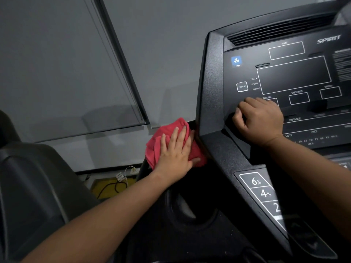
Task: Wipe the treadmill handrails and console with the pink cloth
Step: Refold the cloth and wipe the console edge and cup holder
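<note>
Head view is dominated by the grey wall, on which a lowered window blind with a dark side frame is seen at the left. Next in size, the black treadmill console is seen at the right, its face marked SPIRIT, with a blue fan button, a DISPLAY button and blank readout windows. Incline keys marked 6%, 4% and a partly cut-off 2 are set on the lower panel. A dark cup recess is seen below the console's left edge. A second dark machine is partly seen at the far left.

The pink cloth is found bunched against the left outer side of the console, just beside its edge. It is pressed there by the left hand, the grip flat with fingers straight and spread over the cloth, thumb alongside. The right hand is rested on the console face near the INCLINE window, fingers curled into a loose fist; nothing is seen held in it.

A yellow floor patch with a dark cable and a white plug is seen below the wall.
</note>
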`<state>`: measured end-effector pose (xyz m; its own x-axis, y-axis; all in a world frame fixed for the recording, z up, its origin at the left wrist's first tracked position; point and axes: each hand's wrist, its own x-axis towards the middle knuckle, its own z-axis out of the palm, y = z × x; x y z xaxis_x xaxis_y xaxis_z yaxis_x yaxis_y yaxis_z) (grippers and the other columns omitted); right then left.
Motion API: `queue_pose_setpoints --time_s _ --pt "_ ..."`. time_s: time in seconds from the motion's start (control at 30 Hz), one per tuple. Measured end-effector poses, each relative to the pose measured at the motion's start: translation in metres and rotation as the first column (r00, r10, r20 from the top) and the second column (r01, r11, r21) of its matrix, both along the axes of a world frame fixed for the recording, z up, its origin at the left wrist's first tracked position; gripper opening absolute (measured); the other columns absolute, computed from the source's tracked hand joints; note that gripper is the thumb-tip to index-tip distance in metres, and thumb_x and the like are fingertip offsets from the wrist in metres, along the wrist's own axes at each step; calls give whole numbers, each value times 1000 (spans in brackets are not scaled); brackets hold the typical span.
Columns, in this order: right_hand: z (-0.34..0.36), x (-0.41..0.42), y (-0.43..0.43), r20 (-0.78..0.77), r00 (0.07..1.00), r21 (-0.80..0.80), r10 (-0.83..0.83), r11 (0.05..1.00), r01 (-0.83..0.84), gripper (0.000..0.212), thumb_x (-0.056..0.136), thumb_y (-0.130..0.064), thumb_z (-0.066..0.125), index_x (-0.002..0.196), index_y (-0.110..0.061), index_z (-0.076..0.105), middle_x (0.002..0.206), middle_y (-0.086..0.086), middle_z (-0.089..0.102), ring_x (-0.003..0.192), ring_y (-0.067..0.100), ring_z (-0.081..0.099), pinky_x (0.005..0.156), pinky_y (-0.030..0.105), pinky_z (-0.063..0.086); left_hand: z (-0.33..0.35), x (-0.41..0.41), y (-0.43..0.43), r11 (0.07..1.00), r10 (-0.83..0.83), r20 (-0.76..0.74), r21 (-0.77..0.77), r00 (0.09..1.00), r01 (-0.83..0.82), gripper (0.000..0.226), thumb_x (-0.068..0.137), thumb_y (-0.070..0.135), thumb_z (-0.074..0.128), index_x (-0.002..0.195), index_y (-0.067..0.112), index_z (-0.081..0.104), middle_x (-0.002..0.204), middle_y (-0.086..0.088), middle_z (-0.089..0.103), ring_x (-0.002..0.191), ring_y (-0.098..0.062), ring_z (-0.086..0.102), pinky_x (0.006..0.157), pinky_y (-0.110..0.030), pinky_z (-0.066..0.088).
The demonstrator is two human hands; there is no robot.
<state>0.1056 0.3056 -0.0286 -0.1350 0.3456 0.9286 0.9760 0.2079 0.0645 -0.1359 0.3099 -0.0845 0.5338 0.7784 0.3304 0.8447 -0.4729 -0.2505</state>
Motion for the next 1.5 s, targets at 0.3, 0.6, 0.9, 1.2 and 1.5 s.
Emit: queue_pose_setpoints --time_s 0.3,0.6,0.9,1.2,1.5 --pt "0 2 1 6 1000 1 9 1000 -9 30 87 -20 43 59 -11 44 58 12 46 51 31 46 50 34 31 17 -67 12 929 52 518 -338 854 149 67 96 44 45 151 33 8 153 -2 21 130 -18 40 107 -29 30" --pt "-1 1 1 -11 1000 16 2 1000 -2 29 86 -19 44 58 -12 43 57 11 45 50 31 46 54 30 22 -3 -89 -10 793 366 728 -570 579 215 68 92 56 41 149 31 15 154 -2 28 138 -8 30 113 -24 23" --pt "0 1 2 -12 1000 16 14 1000 -14 29 85 -19 46 58 -11 44 57 11 46 50 32 46 51 30 23 17 -67 -1 889 164 522 -446 837 104 92 85 41 65 151 35 1 160 4 -2 145 -17 7 117 -37 14" --pt "0 2 0 -12 1000 3 9 1000 -9 28 85 -18 45 58 -10 44 57 13 47 50 32 47 50 32 27 30 -52 2 878 189 464 -474 865 63 101 81 42 70 152 31 0 160 -1 -4 146 -23 6 118 -41 13" --pt "-1 2 0 -2 1000 -8 11 1000 -11 28 86 -18 45 59 -10 44 58 14 47 51 32 47 49 32 29 28 -73 -8 783 214 319 -621 923 33 125 74 37 79 130 53 -31 155 4 -29 146 -26 -9 117 -48 10"
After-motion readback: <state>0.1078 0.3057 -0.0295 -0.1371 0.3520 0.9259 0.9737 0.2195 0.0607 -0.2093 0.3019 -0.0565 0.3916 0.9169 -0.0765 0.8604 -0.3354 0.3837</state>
